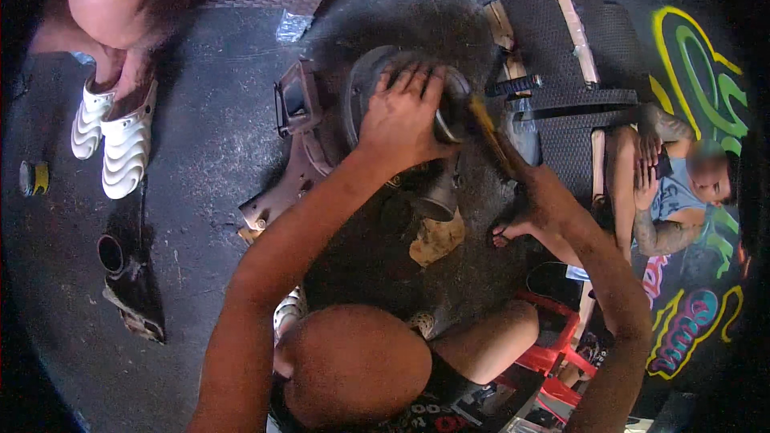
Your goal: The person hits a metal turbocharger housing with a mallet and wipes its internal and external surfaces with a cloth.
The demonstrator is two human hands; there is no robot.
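Bracing against a round dark metal part (370, 74), the left hand (403, 119) lies with its fingers spread across the face and its thumb out to the side; whether it actually grips cannot be told. This part sits low in front of the person, above the bent knee. At its right edge is a long, narrow tool (491, 135) with a yellowish-brown side, its lower end grasped by the right hand (536, 189), whose fingertips are mostly hidden. Just below the round part are a short dark cylinder (438, 202) and a tan, flat, irregular piece (438, 240). Near it on the left lies a grey housing (298, 100) with a rectangular opening. Farther left, a dark pipe piece (112, 254) rests on the floor (216, 120), well apart. To the right, a co-worker (674, 192) sits with hands together, near a red plastic seat (553, 333).
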